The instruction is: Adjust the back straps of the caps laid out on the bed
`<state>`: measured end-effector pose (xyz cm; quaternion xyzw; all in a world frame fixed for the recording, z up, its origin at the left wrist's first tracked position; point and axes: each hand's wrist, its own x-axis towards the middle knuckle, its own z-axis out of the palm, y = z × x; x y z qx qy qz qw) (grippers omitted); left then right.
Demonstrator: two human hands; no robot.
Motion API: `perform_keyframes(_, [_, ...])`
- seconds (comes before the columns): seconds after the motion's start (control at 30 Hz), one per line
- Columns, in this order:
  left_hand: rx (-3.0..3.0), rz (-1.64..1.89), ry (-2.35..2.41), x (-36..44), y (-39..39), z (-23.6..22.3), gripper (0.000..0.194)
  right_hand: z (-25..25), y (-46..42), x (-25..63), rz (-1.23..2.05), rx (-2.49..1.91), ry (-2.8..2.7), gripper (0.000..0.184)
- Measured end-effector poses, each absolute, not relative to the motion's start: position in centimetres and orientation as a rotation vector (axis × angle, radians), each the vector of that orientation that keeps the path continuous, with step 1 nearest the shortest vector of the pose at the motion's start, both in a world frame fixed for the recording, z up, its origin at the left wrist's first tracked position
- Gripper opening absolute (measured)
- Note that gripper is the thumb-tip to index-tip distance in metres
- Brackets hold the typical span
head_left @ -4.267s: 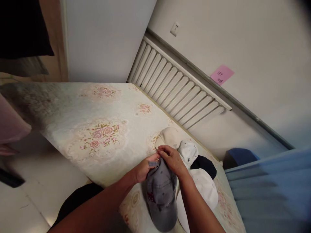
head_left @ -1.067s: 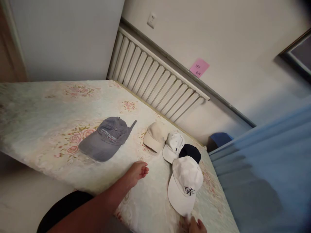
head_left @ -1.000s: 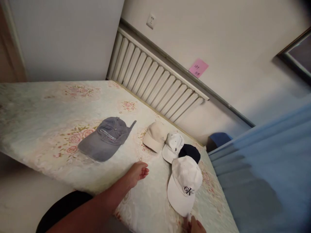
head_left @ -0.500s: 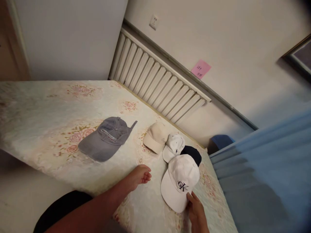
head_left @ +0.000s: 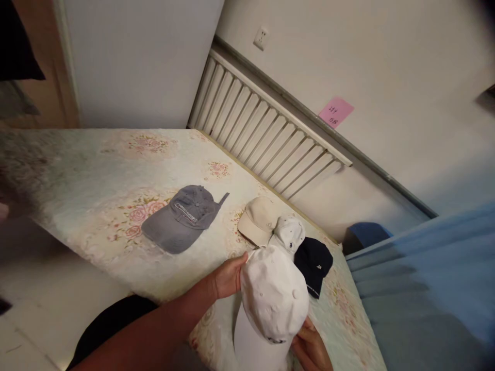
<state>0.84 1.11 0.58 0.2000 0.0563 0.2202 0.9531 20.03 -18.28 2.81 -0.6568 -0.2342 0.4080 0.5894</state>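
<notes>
A white baseball cap [head_left: 274,293] is lifted off the bed, tilted so its crown faces up and its brim points down toward me. My left hand [head_left: 230,275] is closed on the cap's left edge, its fingers partly hidden behind the crown. On the other side, my right hand [head_left: 312,344] grips the cap low near the brim, fingertips hidden. Just behind it lie a beige cap [head_left: 257,219], a smaller white cap [head_left: 290,233] and a black cap [head_left: 314,263]. A grey cap [head_left: 181,219] with a loose back strap rests farther left.
The bed [head_left: 166,278] has a floral cover. Along its far side runs a radiator [head_left: 266,129], with a pink note [head_left: 335,112] above. A blue curtain [head_left: 433,288] hangs at right. Something skin-coloured and blurred [head_left: 3,211] shows at the left edge.
The white cap has been raised and tipped toward me, its front logo now mostly turned away. My left hand has moved right and taken hold of it. More of the black cap shows.
</notes>
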Motion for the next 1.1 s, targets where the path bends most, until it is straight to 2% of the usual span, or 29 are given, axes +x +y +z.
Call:
perform_keyframes(0.13, [0.508, 0.483, 0.061, -0.3, 1.0, 2.4, 0.042, 5.2, -17.8, 19.9, 1.141, -1.466, -0.550, 0.043])
perform_keyframes(0.3, [0.630, 0.424, 0.050, -1.1, 0.5, 3.9, 0.045, 10.0, -14.4, 20.5, 1.129, -1.507, -0.627, 0.046])
perform_keyframes(0.43, [0.686, 0.418, 0.018, -1.2, 0.3, 4.5, 0.045, 13.9, -9.9, 20.1, 1.155, -1.585, -0.826, 0.056])
perform_keyframes(0.57, [0.699, 0.402, 0.036, -1.2, 0.6, 4.4, 0.044, 16.5, -5.3, 18.1, 1.144, -1.737, -1.149, 0.045])
perform_keyframes(0.77, [0.535, 0.472, -0.063, -1.7, 1.4, 4.0, 0.047, 17.4, -1.6, 14.3, 1.259, -1.858, -1.552, 0.038])
perform_keyframes(0.9, [0.387, 0.481, 0.008, -1.8, 1.8, 4.4, 0.026, 16.7, -1.8, 13.5, 1.131, -1.923, -1.641, 0.033])
perform_keyframes(0.97, [0.347, 0.458, 0.017, -1.8, 1.9, 4.6, 0.021, 16.1, -2.2, 13.4, 1.086, -1.922, -1.636, 0.033])
perform_keyframes(1.1, [0.408, 0.473, 0.005, -2.0, 1.8, 4.8, 0.032, 15.2, -2.7, 13.5, 1.078, -1.901, -1.644, 0.030])
